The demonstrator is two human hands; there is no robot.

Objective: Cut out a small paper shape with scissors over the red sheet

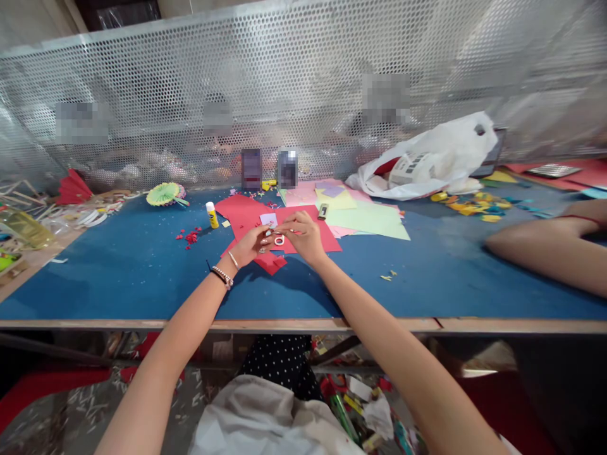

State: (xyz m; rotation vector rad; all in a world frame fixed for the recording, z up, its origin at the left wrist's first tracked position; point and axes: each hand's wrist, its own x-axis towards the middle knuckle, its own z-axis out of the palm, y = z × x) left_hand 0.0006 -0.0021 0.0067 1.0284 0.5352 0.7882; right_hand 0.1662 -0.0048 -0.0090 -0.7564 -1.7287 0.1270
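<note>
**Two hands meet over a small piece on red paper**

A white plastic bag [441, 151] lies slumped at the far right of the tabletop [118, 265], its mouth towards the person. Inside it show a pale keyed device [411, 168] and a bit of something red. At the far left edge a yellowish plastic bottle [26, 229] lies on its side; what it holds cannot be told.

The left hand [250, 246], with bracelets at the wrist, has its grip closed, the fingertips pinched onto a small red-and-white piece [279, 240]. The right hand [307, 237] comes in from the other side with its fingers drawn together and touching the same piece; whether its grip truly clamps it cannot be told. The piece sits between the two hands, just above the red paper [246, 212] spread near the middle of the tabletop. A small pale slip [268, 219] lies just beyond the fingers.

The tabletop is blue with a bare wooden front edge. A glue stick [212, 215] stands upright left of the red paper, near red scraps [190, 237]. Pastel sheets [367, 220] fan out to the right. A green paper fan [164, 194] and a red fan [73, 188] lie at the back left. Another person's forearm [545, 253] rests at the right edge. A perforated metal screen [303, 82] closes the back.
</note>
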